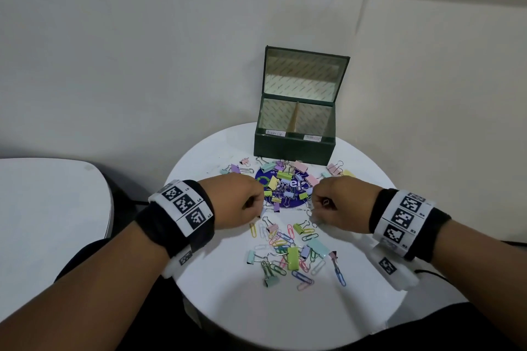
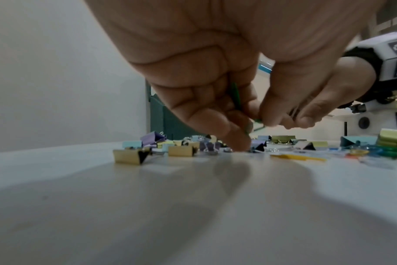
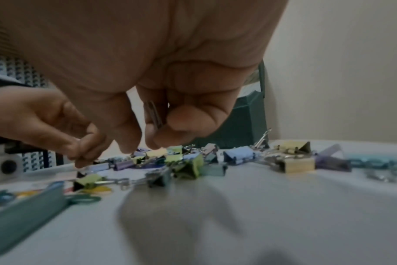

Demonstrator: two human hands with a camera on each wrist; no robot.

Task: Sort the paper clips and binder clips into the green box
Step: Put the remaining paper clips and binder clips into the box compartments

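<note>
The open green box [image 1: 295, 148] stands at the table's far edge, with two labelled compartments that look empty. Pastel binder clips [image 1: 285, 179] lie just in front of it, and coloured paper clips [image 1: 282, 245] are mixed with more binder clips nearer me. My left hand [image 1: 256, 208] hangs low over the table with its fingers curled round a green paper clip [image 2: 237, 100]; one fingertip [image 2: 238, 145] touches the tabletop. My right hand [image 1: 316, 208], close beside it, holds a grey paper clip [image 3: 153, 114] in its curled fingers.
The round white table [image 1: 216, 293] carries a purple round sticker [image 1: 265, 177] under the far clips. The wall rises right behind the box. A second white surface [image 1: 51, 202] lies to the left. A large teal binder clip [image 3: 23, 215] sits close to my right wrist.
</note>
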